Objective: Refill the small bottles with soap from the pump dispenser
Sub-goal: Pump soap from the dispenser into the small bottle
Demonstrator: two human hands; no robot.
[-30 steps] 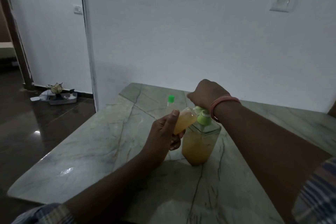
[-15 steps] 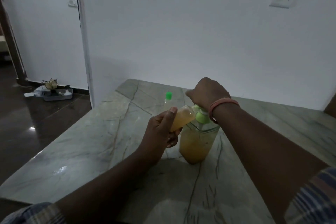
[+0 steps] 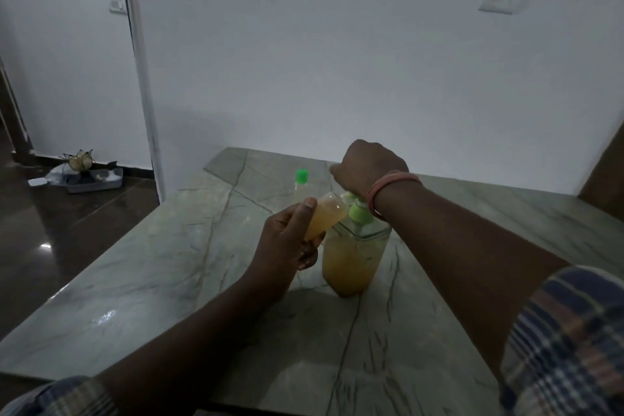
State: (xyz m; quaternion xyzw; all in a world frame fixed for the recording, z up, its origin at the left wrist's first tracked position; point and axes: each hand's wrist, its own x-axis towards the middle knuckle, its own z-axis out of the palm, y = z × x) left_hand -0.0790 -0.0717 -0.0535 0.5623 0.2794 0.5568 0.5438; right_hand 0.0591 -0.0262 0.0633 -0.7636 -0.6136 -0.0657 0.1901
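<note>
Left grip [image 3: 287, 240] holds small bottle [image 3: 326, 218] tilted, mouth at the pump. Right grip [image 3: 366, 167] curled atop pump dispenser [image 3: 354, 257], just right of left grip, on desk [image 3: 169, 263].

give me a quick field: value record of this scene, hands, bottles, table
left hand: holds small bottle tilted, mouth toward the pump
small bottle: uncapped, mostly full of orange soap
right hand: on top of the pump dispenser, grip hidden
pump dispenser: upright on table, over half full
second bottle: green cap, stands behind, untouched
wristband: on right wrist
</note>
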